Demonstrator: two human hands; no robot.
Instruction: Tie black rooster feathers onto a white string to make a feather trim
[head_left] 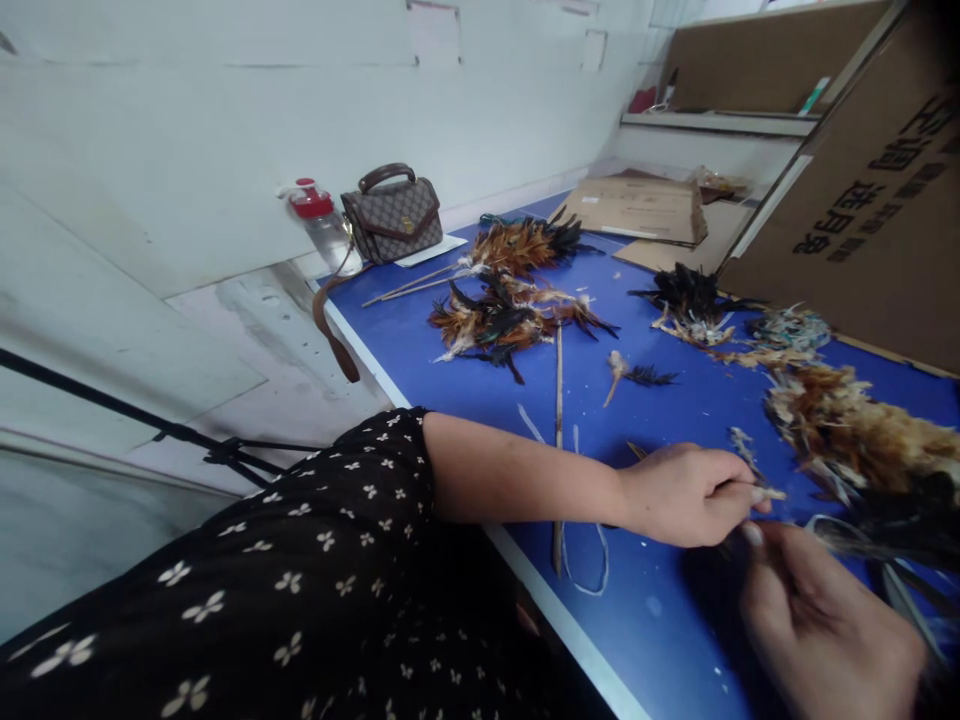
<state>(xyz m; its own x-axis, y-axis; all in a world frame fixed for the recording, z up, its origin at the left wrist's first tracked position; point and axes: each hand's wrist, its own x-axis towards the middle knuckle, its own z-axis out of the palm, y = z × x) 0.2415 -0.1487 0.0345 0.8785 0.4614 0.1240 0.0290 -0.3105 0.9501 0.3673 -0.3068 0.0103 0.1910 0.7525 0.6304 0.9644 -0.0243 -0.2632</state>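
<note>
Your left hand [686,492] and right hand [817,615] pinched, apparently, a feather bundle [862,440]: light, soft, fragile; gripping the quill ends suited it.

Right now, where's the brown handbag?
In the head view, the brown handbag stands at the far left corner of the blue table, against the wall, beside the red-capped bottle.

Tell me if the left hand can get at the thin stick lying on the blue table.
Probably yes: the thin stick lies bare on the blue table, passing under the left hand wrist, though that hand is pinching a small feather.
</note>
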